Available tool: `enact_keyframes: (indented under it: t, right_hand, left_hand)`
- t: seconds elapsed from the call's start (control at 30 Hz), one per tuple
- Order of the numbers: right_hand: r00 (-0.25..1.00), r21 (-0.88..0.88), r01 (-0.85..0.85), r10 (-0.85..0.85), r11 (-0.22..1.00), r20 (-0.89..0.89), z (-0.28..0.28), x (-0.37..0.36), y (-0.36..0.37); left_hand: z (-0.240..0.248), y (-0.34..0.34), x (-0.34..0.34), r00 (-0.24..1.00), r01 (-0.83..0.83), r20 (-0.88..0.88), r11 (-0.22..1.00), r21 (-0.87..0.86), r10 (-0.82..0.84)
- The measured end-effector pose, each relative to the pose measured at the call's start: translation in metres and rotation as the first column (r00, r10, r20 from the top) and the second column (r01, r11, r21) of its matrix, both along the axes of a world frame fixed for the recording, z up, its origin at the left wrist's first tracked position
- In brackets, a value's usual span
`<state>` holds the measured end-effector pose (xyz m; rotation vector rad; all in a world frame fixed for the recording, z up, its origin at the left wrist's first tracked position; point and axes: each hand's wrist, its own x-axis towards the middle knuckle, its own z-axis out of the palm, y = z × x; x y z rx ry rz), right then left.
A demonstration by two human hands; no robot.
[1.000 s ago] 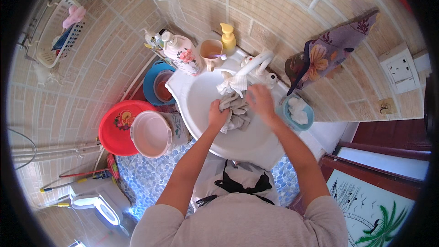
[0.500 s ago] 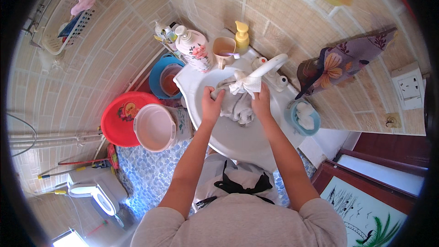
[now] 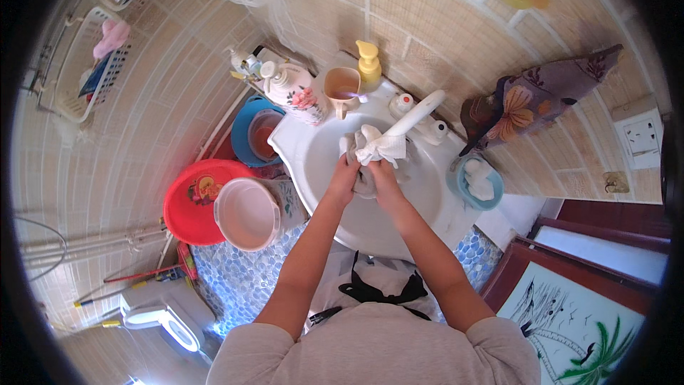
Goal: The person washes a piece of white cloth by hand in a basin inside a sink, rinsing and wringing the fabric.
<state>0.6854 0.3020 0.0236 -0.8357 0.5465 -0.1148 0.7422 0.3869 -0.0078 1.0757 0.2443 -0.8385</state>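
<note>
I judge the white cloth (image 3: 375, 148) to be light, soft and limp, probably wet and a little slippery, so it should be taken in bunched handfuls near its lower folds rather than by a loose corner. It sits at the centre of the frame, above the bowl of the white washbasin (image 3: 313, 164) and just under the spout of the white tap (image 3: 417, 115), touching or nearly touching it. It looks crumpled and knotted into peaks, with a greyer, darker fold hanging below between my hands.

My left hand (image 3: 343, 180) is curled closed around the cloth's left side, fingers wrapped tight on it. My right hand (image 3: 382, 178) is likewise closed, gripping the cloth from the right, the two hands nearly touching.

Above the basin, toward upper centre, stand a yellow pump bottle (image 3: 368, 65), a beige mug (image 3: 342, 88) and a flowered white bottle (image 3: 292, 90). At centre left a pale bucket (image 3: 247, 214) overlaps a red tub (image 3: 194, 199); a blue soap dish (image 3: 476, 181) lies right of the basin.
</note>
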Motion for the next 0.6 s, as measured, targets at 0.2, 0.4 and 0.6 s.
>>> enact_keyframes:
  t: [0.2, 0.4, 0.6]
  right_hand:
    - [0.968, -0.706, -0.047, -0.141, 0.707, -0.205, -0.026, 0.003, -0.015]
    - [0.893, -0.284, 0.424, -0.450, 0.860, -0.029, -0.064, 0.018, 0.006]
    - [0.926, -0.603, 0.180, -0.341, 0.777, -0.163, -0.051, 0.010, 0.026]
  left_hand:
    - [0.025, -0.018, -0.009, 0.933, 0.104, 0.277, 0.910, 0.401, -0.228]
    - [-0.004, -0.003, 0.020, 0.921, 0.375, 0.047, 0.912, 0.169, -0.387]
    - [-0.011, 0.002, 0.028, 0.872, 0.430, 0.157, 0.878, 0.208, -0.464]
